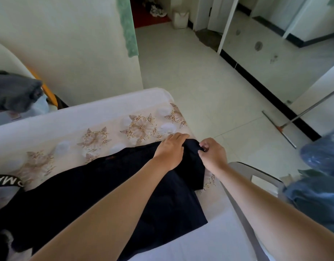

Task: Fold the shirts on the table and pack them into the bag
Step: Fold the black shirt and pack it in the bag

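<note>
A home is indicated: a table [98, 107] is covered with a floral cloth [141, 127], pale floor tiles [190, 76] are laid, a squeegee [281, 129] is rested on them, and shoes [158, 10] are left beyond a doorway [143, 20]

Beyond dark shirt [87, 189]: table [77, 117] open, flat floral cloth only. Right of shirt: grey chair back [243, 208] close, blue bags [320, 151] past it. Left of shirt: lettered black garment [4, 182] crowds the edge.
</note>
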A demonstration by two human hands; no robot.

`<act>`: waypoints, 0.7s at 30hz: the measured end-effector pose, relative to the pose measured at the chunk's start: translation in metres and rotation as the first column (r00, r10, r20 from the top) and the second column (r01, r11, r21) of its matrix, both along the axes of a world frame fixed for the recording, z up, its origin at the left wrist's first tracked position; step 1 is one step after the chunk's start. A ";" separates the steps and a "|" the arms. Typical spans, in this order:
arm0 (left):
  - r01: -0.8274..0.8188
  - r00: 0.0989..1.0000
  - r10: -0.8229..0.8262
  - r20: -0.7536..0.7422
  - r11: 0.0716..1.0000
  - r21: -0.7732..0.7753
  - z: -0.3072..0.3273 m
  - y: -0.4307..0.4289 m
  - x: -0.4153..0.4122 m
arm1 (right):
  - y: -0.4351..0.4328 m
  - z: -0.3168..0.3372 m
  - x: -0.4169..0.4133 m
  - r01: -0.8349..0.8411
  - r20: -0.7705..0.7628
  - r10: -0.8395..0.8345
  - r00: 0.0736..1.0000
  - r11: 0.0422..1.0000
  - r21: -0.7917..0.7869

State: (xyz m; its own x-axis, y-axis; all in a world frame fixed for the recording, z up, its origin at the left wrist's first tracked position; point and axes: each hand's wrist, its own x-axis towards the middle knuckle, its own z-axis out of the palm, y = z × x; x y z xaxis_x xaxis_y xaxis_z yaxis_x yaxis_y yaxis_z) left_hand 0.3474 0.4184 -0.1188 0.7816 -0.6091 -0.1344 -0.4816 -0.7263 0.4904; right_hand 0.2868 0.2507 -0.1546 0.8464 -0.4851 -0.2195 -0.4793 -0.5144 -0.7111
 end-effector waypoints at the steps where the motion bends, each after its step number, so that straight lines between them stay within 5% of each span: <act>1: 0.010 1.000 -0.010 -0.006 1.000 -0.023 0.004 -0.004 0.002 | 0.003 0.006 -0.001 -0.004 0.049 0.003 0.999 0.999 0.034; 8: 0.039 0.977 0.003 -0.213 0.981 0.192 0.014 -0.019 0.018 | 0.020 0.030 -0.020 -0.046 0.220 0.012 0.975 0.988 0.150; 13: -0.050 0.960 0.060 -0.272 0.998 0.042 0.029 -0.004 0.026 | 0.017 0.023 -0.031 -0.118 -0.023 0.126 0.992 0.968 0.221; 18: -0.139 0.986 0.136 -0.097 0.990 -0.025 0.038 0.042 0.027 | 0.035 0.030 -0.045 -0.276 -0.098 0.270 0.958 0.960 -0.053; 21: -0.048 0.999 0.050 -0.002 0.970 0.239 0.034 0.076 0.024 | 0.060 0.040 -0.051 -0.353 -0.052 0.350 0.935 0.934 -0.061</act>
